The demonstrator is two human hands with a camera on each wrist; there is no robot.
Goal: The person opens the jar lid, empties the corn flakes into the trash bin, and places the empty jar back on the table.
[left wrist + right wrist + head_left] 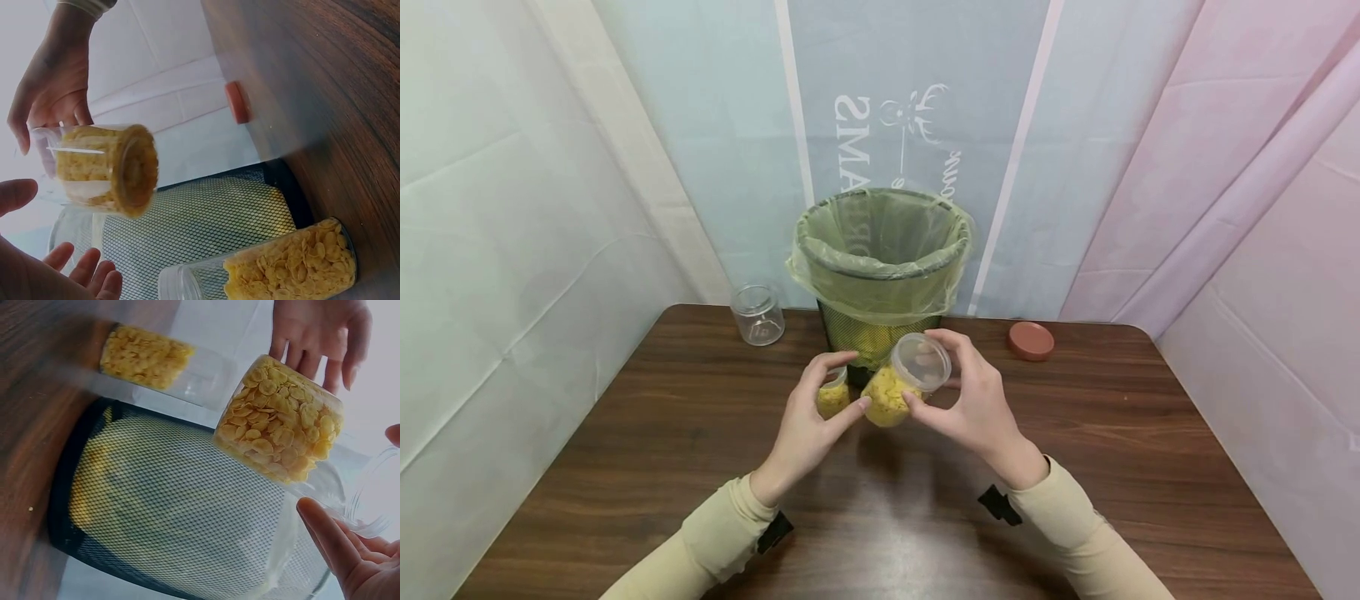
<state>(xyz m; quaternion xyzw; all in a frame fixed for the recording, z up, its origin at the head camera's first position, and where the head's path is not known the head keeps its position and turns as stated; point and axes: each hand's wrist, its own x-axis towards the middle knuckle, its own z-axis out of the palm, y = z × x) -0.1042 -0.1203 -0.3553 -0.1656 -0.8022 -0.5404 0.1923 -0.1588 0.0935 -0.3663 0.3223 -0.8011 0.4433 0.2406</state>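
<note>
My right hand [973,404] holds a clear plastic jar [891,392] by its mouth end, above the table. The jar is tilted, its open rim up and to the right, and yellow flakes fill its lower part. My left hand [808,429] has its fingers spread, thumb tip close by the jar's base; the left wrist view shows a gap between these fingers and the jar. Behind the left hand, partly hidden in the head view, a second jar of flakes [287,269] stands upright on the table.
A black mesh bin [169,500] with a translucent yellowish bag [880,292] over its rim stands at the table's back edge. To its left is a clear jar [758,317] without flakes; to its right lies a red lid [1031,341]. Cloth curtains hang around the brown table [1120,467].
</note>
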